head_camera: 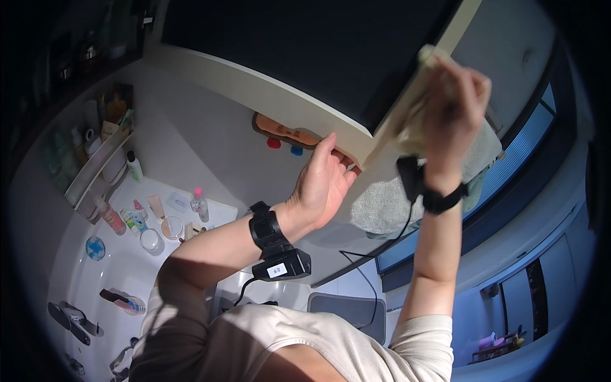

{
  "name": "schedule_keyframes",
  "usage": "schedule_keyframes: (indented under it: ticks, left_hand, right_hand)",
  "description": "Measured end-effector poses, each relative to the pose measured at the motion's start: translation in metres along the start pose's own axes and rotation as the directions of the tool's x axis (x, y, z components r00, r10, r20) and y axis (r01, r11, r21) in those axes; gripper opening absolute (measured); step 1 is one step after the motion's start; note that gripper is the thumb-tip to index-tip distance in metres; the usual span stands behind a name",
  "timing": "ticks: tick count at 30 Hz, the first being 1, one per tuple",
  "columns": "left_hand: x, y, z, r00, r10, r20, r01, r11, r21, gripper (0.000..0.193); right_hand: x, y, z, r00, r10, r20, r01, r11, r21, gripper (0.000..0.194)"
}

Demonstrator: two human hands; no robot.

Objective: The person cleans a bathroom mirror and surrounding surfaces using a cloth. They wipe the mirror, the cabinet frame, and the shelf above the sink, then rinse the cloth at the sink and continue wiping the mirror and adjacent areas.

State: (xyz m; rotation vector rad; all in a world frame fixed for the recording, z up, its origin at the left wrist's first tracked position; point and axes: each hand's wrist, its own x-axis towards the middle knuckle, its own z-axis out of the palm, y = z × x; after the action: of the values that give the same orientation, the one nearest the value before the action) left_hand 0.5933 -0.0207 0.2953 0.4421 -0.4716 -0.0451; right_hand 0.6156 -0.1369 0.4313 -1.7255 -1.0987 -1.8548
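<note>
A large dark panel point(296, 52) with a cream frame point(267, 90) fills the top of the view. My left hand point(320, 188) grips the lower corner of that frame, thumb on its face and fingers curled under the edge. Blurred by motion, my right hand point(453, 105) holds a pale yellowish cloth point(413, 129) against the frame's right-hand side. Part of the cloth sticks up past the fingertips, and the rest hangs below the hand. A black wrist device point(281, 262) is strapped to my left wrist, and another black strap point(444, 198) circles my right.
Bottles, tubes and jars stand on the white basin ledge point(219, 210) at left, under a wall rack point(100, 167). A tap point(71, 320) and a cup with brushes point(131, 305) are nearer. A grey towel point(382, 203) hangs behind my right hand; a cable point(405, 224) dangles from that wrist.
</note>
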Motion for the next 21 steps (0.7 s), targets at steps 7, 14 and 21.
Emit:
schedule_keyframes:
  ticks: [7, 14, 21]
  left_hand:
    - [0.007, -0.002, -0.007, 0.999, -0.006, 0.051, 0.007, 1.0, -0.025, 0.053]
    - [0.002, -0.007, -0.011, 0.999, 0.036, 0.003, -0.036, 0.998, -0.049, 0.055]
    - [0.003, -0.009, -0.01, 0.992, 0.09, 0.084, -0.097, 0.992, 0.081, 0.053]
  right_hand:
    - [-0.058, -0.022, -0.008, 0.969, 0.048, 0.244, -0.107, 0.967, 0.233, 0.031]
    - [-0.014, 0.03, 0.004, 0.998, 0.008, 0.066, -0.01, 0.999, 0.033, 0.028]
    - [-0.177, -0.019, -0.018, 0.718, 0.524, 0.458, -0.666, 0.709, 0.233, 0.012]
